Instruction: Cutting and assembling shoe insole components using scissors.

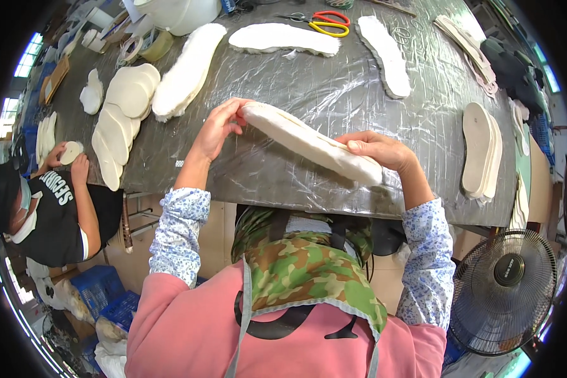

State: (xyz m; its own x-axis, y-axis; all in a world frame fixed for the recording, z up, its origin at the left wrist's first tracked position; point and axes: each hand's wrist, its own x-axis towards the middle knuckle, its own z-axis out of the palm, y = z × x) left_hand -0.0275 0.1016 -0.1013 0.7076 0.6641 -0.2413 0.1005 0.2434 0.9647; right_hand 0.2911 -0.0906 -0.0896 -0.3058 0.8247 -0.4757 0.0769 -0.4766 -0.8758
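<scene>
Between my two hands, above the near part of the table, is a white fleecy insole (305,143), tilted down to the right; its edge looks layered. My left hand (220,125) pinches its left end, the fingertips partly behind it. Toward the other end, my right hand (384,152) is closed on it, with the thumb on top and the fingers mostly hidden. Farther off lie more fleecy insoles: one at the left (190,70), one at the far middle (283,39) and one at the far right (385,57).
Plastic film covers the dark table (277,189). Fanned beige insoles (121,113) lie left, and stacked ones (481,151) right. Scissors with red and yellow handles (329,24) lie beyond, near a white bucket (181,14). A co-worker (57,208) sits left; a fan (507,283) stands right.
</scene>
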